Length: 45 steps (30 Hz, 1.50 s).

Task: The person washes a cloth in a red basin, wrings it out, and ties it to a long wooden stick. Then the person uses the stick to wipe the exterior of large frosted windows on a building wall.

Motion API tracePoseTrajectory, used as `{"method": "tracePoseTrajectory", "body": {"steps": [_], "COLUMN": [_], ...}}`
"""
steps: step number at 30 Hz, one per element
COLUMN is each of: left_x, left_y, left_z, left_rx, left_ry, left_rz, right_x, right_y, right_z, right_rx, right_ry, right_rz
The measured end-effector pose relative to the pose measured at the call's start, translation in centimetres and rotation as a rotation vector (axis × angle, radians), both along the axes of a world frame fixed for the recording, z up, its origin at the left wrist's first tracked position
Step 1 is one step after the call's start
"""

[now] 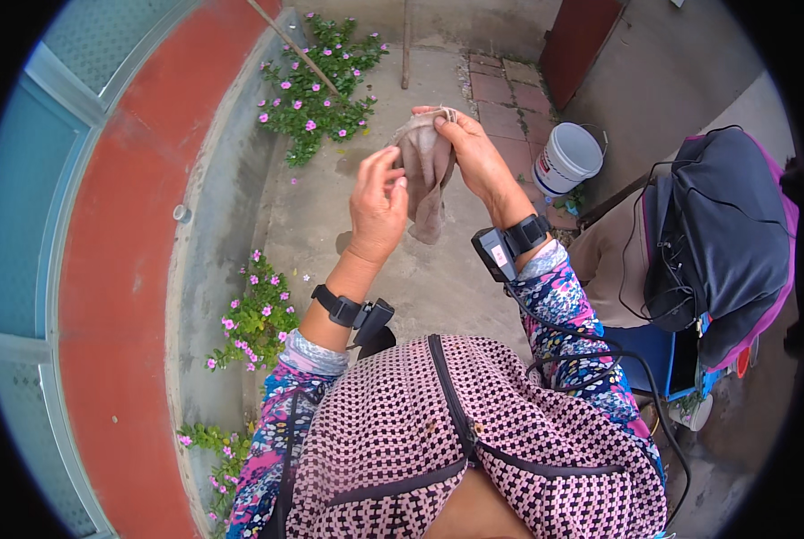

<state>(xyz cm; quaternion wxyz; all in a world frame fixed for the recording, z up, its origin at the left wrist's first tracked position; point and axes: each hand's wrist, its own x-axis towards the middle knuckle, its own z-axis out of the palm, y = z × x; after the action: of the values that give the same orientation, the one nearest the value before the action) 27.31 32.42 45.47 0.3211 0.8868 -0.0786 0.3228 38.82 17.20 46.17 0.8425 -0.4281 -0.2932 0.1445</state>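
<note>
A thin greyish-brown cloth (426, 175), perhaps a stocking or sock, hangs in loose folds in front of me over the concrete ground. Its gathered upper edge is pinched between the thumb and fingers of my right hand (468, 145). My left hand (379, 199) is raised at the cloth's left side, fingers bent and partly apart; whether its fingertips touch or grip the fabric is not plain. Both wrists wear black straps with small box-shaped devices, and a black cable runs from the right one.
Pink-flowered plants (314, 87) grow along the low concrete edge on the left. A white bucket (567, 160) stands ahead right on brick paving. Close on my right, a dark padded cover (725, 229) with loose cables lies above a blue container (644, 357). A wooden stick (406, 47) stands near the far wall.
</note>
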Motion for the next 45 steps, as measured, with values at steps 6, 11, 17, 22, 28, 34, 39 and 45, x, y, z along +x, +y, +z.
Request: {"method": "tracePoseTrajectory", "body": {"steps": [6, 11, 17, 22, 28, 34, 39, 45], "left_x": [6.9, 13.1, 15.7, 16.5, 15.8, 16.0, 15.8, 15.2], "left_y": [6.4, 10.4, 10.7, 14.5, 22.7, 28.1, 30.6, 31.0], "left_z": [-0.4, 1.4, 3.2, 8.5, 16.6, 19.0, 17.5, 16.3], "left_rx": [0.121, -0.613, -0.729, -0.382, -0.447, -0.382, -0.036, 0.041], "left_ry": [0.195, 0.671, 0.573, 0.317, 0.166, 0.399, 0.496, 0.486], "left_rz": [0.005, -0.416, -0.561, -0.226, -0.3, -0.296, -0.244, -0.113], "right_x": [2.6, 6.7, 9.7, 11.5, 12.2, 13.0, 15.4, 14.9], "right_y": [0.4, -0.1, 0.7, 3.6, 10.8, 15.2, 17.9, 18.1], "right_z": [4.4, 8.2, 7.0, 7.8, 14.3, 18.1, 17.9, 17.0], "right_rx": [-0.104, -0.149, -0.23, -0.331, -0.382, -0.429, -0.554, -0.642], "right_ry": [-0.046, -0.121, -0.101, -0.101, -0.077, -0.213, -0.339, -0.408], "right_rz": [-0.028, -0.061, -0.137, -0.253, -0.184, -0.195, -0.283, -0.274]}}
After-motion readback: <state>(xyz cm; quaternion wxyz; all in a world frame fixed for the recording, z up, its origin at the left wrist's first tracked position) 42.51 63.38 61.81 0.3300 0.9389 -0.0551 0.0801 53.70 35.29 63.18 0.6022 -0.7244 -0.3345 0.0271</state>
